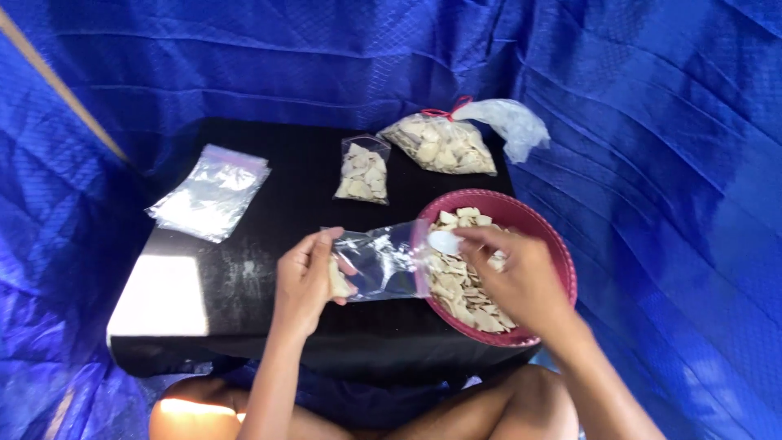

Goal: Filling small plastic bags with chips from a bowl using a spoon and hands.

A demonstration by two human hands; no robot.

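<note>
My left hand [305, 277] grips a small clear plastic bag [381, 261] lying on its side, with a few pale chips in its bottom end. The bag's mouth points at the rim of a red bowl [544, 230] full of pale flat chips [456, 281]. My right hand [521, 281] reaches over the bowl and pinches a small white spoon [444, 241] at the bag's mouth.
On the black table [269, 277] lie a stack of empty clear bags [209, 192] at the left, a small filled bag of chips [363, 173] in the middle, and a larger chip bag tied with red string [444, 143] at the back. Blue tarp [652, 163] surrounds everything.
</note>
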